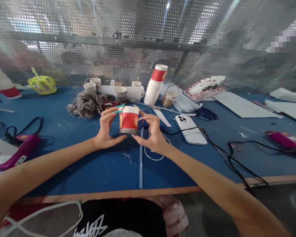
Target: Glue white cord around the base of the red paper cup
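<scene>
A red-and-white paper cup [128, 119] is held just above the blue table [88, 164], the left hand [106, 130] and right hand [151, 133] each curled around one side of it. Behind it lie a grey string bundle [86, 104], a cup stack [155, 85] and a white phone [190, 129]

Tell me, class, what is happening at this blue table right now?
A person holds a red and white paper cup between both hands above the blue table: the left hand grips its left side, the right hand its right. Behind it lie a bundle of grey twine, a stack of the same cups and several small twine-wrapped baskets. A white phone lies to the right.
</scene>
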`<action>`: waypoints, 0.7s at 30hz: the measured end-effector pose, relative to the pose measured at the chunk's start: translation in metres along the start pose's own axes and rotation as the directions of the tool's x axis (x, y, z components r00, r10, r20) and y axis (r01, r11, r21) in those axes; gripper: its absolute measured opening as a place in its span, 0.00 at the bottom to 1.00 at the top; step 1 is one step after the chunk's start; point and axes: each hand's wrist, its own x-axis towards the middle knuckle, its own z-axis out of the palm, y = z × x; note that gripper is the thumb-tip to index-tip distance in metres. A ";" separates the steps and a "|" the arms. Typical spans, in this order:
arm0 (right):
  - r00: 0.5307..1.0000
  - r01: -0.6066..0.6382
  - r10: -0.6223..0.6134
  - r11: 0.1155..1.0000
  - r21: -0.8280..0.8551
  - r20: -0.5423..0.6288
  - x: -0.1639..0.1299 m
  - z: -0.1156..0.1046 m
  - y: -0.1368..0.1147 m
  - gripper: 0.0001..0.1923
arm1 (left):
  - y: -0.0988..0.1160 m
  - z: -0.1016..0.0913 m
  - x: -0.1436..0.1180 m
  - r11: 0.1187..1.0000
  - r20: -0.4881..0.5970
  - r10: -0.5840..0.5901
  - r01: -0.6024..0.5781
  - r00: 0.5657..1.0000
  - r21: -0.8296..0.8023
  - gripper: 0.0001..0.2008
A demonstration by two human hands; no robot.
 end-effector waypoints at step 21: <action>0.993 -0.113 0.115 0.982 -0.151 0.009 -0.003 0.000 -0.015 0.19 | -0.003 -0.002 -0.007 0.998 -0.049 -0.065 0.064 0.997 -0.018 0.22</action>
